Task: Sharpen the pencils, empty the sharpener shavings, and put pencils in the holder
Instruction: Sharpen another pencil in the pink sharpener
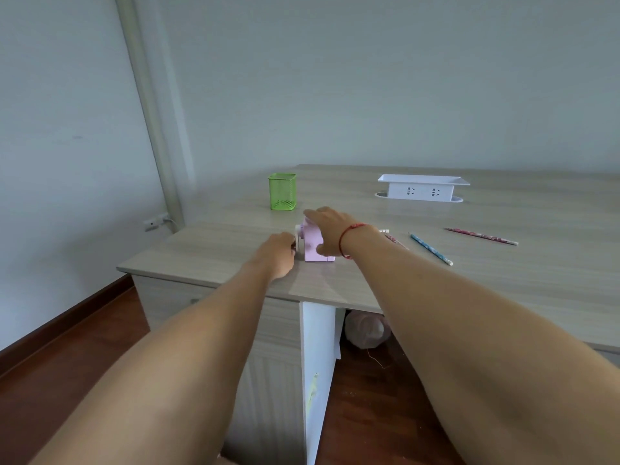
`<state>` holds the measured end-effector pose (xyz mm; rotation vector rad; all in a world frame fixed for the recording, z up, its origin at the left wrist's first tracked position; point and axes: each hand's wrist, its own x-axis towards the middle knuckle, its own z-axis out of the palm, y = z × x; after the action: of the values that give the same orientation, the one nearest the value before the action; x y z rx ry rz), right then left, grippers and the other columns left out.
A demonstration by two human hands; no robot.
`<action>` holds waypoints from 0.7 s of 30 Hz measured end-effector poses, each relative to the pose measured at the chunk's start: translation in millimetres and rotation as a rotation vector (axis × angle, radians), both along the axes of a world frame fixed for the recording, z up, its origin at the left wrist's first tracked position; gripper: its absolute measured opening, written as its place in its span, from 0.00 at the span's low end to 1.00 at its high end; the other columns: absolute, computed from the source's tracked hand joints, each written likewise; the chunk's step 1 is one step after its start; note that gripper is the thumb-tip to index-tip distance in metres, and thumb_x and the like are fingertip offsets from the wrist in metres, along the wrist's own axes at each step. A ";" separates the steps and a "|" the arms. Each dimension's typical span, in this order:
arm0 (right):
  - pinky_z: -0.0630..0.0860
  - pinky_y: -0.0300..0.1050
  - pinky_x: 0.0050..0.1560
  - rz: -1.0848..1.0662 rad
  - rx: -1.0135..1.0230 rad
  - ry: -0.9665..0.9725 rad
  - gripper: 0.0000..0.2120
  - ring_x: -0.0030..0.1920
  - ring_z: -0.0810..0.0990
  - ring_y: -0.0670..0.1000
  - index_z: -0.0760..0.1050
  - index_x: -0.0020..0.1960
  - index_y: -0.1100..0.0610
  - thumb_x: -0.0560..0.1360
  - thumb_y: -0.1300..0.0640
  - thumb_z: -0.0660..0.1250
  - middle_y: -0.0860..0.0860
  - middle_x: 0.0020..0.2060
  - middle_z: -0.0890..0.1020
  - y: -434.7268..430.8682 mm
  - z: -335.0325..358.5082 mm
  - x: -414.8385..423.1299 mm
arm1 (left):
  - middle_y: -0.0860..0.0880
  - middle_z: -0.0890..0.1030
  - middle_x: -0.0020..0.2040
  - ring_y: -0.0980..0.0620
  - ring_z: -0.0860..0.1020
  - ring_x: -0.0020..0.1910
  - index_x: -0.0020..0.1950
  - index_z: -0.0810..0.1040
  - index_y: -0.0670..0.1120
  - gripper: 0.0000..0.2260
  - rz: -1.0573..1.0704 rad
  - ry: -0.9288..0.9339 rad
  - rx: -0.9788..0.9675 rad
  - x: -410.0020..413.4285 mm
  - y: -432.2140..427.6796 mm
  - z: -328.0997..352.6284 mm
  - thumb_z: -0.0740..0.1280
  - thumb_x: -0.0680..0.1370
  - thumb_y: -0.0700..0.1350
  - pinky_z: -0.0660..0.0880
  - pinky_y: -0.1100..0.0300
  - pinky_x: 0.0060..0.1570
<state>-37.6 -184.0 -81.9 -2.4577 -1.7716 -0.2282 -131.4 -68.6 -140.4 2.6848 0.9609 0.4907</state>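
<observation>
Desk (486,213) | right grip (330,234) clasps sharpener (313,247) from above | left grip (278,254) pinches its crank (298,237)

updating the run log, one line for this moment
right hand holds pink sharpener | left hand grips its white end | blue pencil, red pencil on table | green holder untouched

We see soft, rather dim daylight with a cool grey-blue cast. The left wall (50,129) reads brighter than the back wall (369,78). Shadows are faint and soft-edged: a pale one lies on the desk (335,196) just below the sharpener (313,248) and the left hand (276,258). The gap under the desk at lower centre is dark. The wide lens stretches the forearms (188,364) along the bottom edge and tilts the pipe (144,95) at upper left. Both hands look slightly soft.
</observation>
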 end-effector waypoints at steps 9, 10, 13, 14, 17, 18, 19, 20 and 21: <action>0.73 0.50 0.56 -0.121 0.117 -0.007 0.17 0.61 0.76 0.60 0.72 0.60 0.59 0.79 0.49 0.57 0.58 0.59 0.77 22.5 -10.2 -8.6 | 0.37 0.79 0.54 0.38 0.76 0.55 0.54 0.77 0.36 0.13 -0.055 0.139 0.187 -3.0 5.0 2.3 0.59 0.81 0.44 0.70 0.54 0.48; 0.73 0.50 0.56 -0.126 0.129 0.000 0.17 0.61 0.76 0.60 0.73 0.60 0.59 0.79 0.49 0.57 0.58 0.59 0.78 23.3 -11.7 -9.1 | 0.37 0.79 0.54 0.38 0.76 0.54 0.54 0.77 0.36 0.13 -0.062 0.147 0.189 -2.5 6.6 1.9 0.59 0.81 0.44 0.70 0.54 0.48; 0.74 0.51 0.57 -0.130 0.150 0.009 0.16 0.61 0.76 0.60 0.73 0.59 0.58 0.79 0.50 0.57 0.58 0.59 0.78 25.1 -13.1 -10.0 | 0.37 0.79 0.54 0.38 0.77 0.54 0.55 0.77 0.37 0.13 -0.105 0.182 0.229 -1.7 12.8 2.4 0.58 0.81 0.44 0.70 0.53 0.49; 0.74 0.52 0.58 -0.126 0.161 0.011 0.15 0.61 0.76 0.61 0.74 0.59 0.58 0.79 0.51 0.57 0.58 0.59 0.77 25.1 -12.9 -10.6 | 0.37 0.79 0.55 0.38 0.77 0.54 0.56 0.77 0.38 0.13 -0.120 0.198 0.247 -1.5 15.5 3.3 0.57 0.81 0.44 0.71 0.53 0.49; 0.73 0.52 0.58 -0.127 0.182 0.013 0.16 0.61 0.76 0.61 0.73 0.62 0.58 0.79 0.52 0.56 0.58 0.61 0.76 22.0 -13.6 -12.3 | 0.37 0.79 0.55 0.38 0.77 0.54 0.61 0.76 0.42 0.14 -0.152 0.260 0.329 0.7 20.3 10.3 0.55 0.82 0.43 0.72 0.52 0.49; 0.73 0.52 0.58 -0.128 0.182 0.010 0.16 0.62 0.75 0.61 0.72 0.63 0.58 0.80 0.52 0.56 0.58 0.61 0.75 20.9 -14.4 -13.2 | 0.37 0.78 0.55 0.38 0.78 0.54 0.61 0.75 0.43 0.14 -0.153 0.263 0.358 1.5 22.6 13.7 0.54 0.81 0.43 0.71 0.53 0.47; 0.73 0.52 0.57 -0.127 0.179 0.006 0.17 0.62 0.75 0.61 0.72 0.63 0.58 0.80 0.51 0.56 0.57 0.62 0.75 20.5 -15.0 -13.8 | 0.38 0.78 0.54 0.38 0.78 0.53 0.60 0.75 0.43 0.13 -0.156 0.251 0.382 2.5 25.4 18.5 0.55 0.81 0.43 0.70 0.53 0.45; 0.73 0.51 0.57 -0.127 0.177 0.003 0.17 0.62 0.75 0.61 0.71 0.64 0.58 0.80 0.51 0.56 0.57 0.62 0.74 20.0 -15.2 -13.9 | 0.38 0.79 0.52 0.38 0.78 0.52 0.58 0.75 0.43 0.11 -0.164 0.227 0.411 4.2 28.5 24.0 0.56 0.80 0.43 0.70 0.53 0.43; 0.73 0.51 0.58 -0.127 0.175 0.004 0.17 0.63 0.75 0.61 0.71 0.64 0.58 0.80 0.51 0.55 0.57 0.63 0.74 19.7 -14.9 -13.4 | 0.38 0.79 0.51 0.38 0.78 0.50 0.54 0.76 0.43 0.09 -0.168 0.196 0.440 5.6 30.6 30.4 0.57 0.80 0.42 0.69 0.53 0.41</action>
<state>-50.9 -164.3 -96.8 -2.4442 -1.5242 -0.3723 -125.8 -38.0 -110.0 3.2264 0.7314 0.4526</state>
